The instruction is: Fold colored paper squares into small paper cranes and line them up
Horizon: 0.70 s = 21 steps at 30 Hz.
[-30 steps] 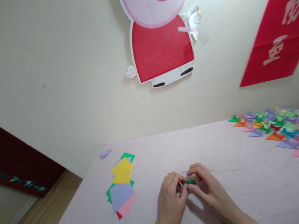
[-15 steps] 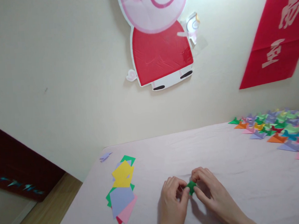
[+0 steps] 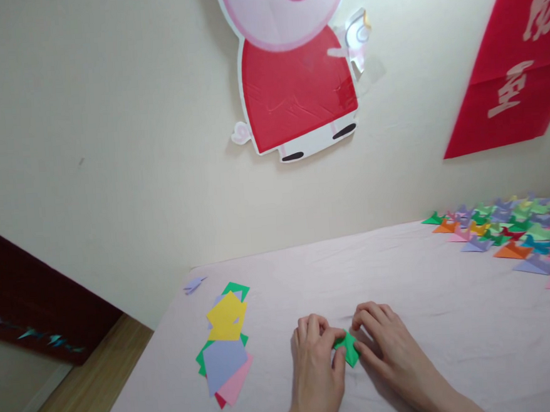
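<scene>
A small folded piece of green paper point(image 3: 350, 349) lies between my two hands, low over the pink-white cloth. My left hand point(image 3: 318, 360) pinches its left side between thumb and fingers. On the opposite side, my right hand point(image 3: 388, 342) has its thumb at the paper's right edge, with the fingers curled just above. Crease lines show on the green paper's upper face. Part of its left corner is hidden under my left fingers.
Left of my hands is an overlapping stack of coloured paper squares point(image 3: 225, 360). A small folded lilac paper point(image 3: 195, 285) lies by the far left edge. Rows of folded paper figures point(image 3: 513, 250) stand at the right, along the wall point(image 3: 134, 147). The cloth-covered surface point(image 3: 272, 294) ends at the left.
The green paper has been turned and lowered, and more of its creased face now shows. My hands have drawn slightly apart. The view has shifted a little.
</scene>
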Each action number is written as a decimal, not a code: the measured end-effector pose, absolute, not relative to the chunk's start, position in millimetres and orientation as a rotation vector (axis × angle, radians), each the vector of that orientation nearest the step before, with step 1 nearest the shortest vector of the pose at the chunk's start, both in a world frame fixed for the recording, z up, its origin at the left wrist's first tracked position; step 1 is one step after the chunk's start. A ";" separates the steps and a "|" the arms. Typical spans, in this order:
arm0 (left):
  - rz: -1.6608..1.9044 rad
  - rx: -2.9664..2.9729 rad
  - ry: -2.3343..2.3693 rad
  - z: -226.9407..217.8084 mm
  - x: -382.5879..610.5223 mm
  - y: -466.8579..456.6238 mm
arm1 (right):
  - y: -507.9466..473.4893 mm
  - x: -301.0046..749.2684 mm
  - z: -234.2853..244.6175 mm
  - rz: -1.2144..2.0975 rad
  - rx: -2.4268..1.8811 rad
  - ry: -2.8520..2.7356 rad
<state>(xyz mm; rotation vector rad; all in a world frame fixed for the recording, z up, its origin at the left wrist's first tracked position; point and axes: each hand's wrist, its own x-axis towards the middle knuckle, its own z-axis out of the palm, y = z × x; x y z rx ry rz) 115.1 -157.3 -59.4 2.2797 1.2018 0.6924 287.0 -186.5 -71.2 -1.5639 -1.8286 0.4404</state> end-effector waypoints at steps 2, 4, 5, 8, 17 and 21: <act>0.657 2.339 1.166 -58.3 113.5 -157.1 | -187.9 288.8 -66.2 0.536 -1.440 -1.903; 0.630 2.391 1.129 -58.1 111.6 -156.6 | -189.5 290.2 -60.9 0.612 -1.336 -1.997; 0.621 2.407 1.117 -57.9 110.6 -156.3 | -190.1 290.6 -58.9 0.624 -1.311 -2.034; 0.604 2.422 1.095 -56.3 108.4 -155.2 | -190.3 291.8 -58.4 0.579 -1.317 -2.090; 0.579 2.414 1.101 -45.4 108.1 -157.0 | -185.2 293.1 -76.2 0.451 -1.410 -2.077; 0.576 2.482 1.107 -48.1 110.3 -157.2 | -186.7 292.4 -72.6 0.493 -1.406 -2.055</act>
